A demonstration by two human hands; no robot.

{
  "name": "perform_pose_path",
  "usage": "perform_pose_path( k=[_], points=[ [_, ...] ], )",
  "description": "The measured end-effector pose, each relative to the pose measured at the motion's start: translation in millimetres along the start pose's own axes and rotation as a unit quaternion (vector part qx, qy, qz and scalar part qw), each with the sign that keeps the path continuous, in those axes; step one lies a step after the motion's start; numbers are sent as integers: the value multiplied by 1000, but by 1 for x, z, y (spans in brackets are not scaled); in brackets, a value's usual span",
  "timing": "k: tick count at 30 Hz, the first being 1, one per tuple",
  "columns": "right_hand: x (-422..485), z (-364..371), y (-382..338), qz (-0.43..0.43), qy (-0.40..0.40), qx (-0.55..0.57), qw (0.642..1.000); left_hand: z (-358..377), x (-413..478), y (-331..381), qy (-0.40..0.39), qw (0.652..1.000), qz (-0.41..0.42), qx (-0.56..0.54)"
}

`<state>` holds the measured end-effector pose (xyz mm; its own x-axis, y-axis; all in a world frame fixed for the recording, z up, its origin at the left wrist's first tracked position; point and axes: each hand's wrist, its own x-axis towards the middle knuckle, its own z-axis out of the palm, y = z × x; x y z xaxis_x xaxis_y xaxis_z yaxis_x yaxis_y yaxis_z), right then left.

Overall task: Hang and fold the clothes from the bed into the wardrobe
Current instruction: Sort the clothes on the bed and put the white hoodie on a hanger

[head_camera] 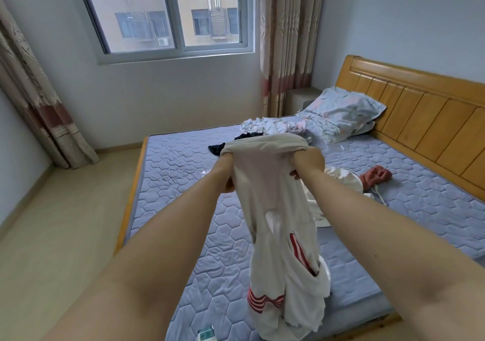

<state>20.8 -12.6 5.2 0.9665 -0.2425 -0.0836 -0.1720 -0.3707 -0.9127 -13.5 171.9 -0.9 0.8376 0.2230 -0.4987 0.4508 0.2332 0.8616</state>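
I hold a white garment with red stripes [273,225] up in the air over the bed [178,172]. My left hand [227,172] grips its top left edge and my right hand [307,165] grips its top right edge; the cloth hangs down between my forearms. On the mattress behind lie a dark garment [217,148], another white garment [341,180] and a reddish-pink garment [375,178]. No wardrobe is in view.
A floral pillow [343,112] and crumpled floral bedding [275,125] lie by the wooden headboard [420,110]. A window [168,12] with curtains on both sides is in the far wall. A small green-and-white packet [206,334] lies on the mattress's near edge. Bare floor runs left of the bed.
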Motion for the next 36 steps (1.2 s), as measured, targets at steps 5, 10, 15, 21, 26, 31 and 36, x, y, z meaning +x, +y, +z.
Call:
perform_pose_path(
  k=[5, 10, 15, 21, 26, 31, 36],
  points=[
    [-11, -12, -60, -57, -15, 186, 981, 15, -17, 35, 10, 991, 83, -104],
    [-31, -28, -108, -208, 3, 268, 941, 12, -31, 77, 63, 972, 198, -108],
    [-31, -48, -137, -352, 143, 142, 914, -27, -56, 120, -43, 947, 310, -66],
    [-12, -50, -93, -270, 181, -185, 927, -92, -42, 90, 130, 840, 329, 410],
    [-10, -5, -57, -218, 120, -173, 953, -106, -8, 48, 116, 897, 239, 353],
    [9, 15, -31, -136, 24, -164, 977, -137, 3, 30, -211, 937, 94, 260],
    [11, 33, -6, 3, -195, -42, 980, -149, 37, 9, -36, 898, 185, 397]
  ],
)
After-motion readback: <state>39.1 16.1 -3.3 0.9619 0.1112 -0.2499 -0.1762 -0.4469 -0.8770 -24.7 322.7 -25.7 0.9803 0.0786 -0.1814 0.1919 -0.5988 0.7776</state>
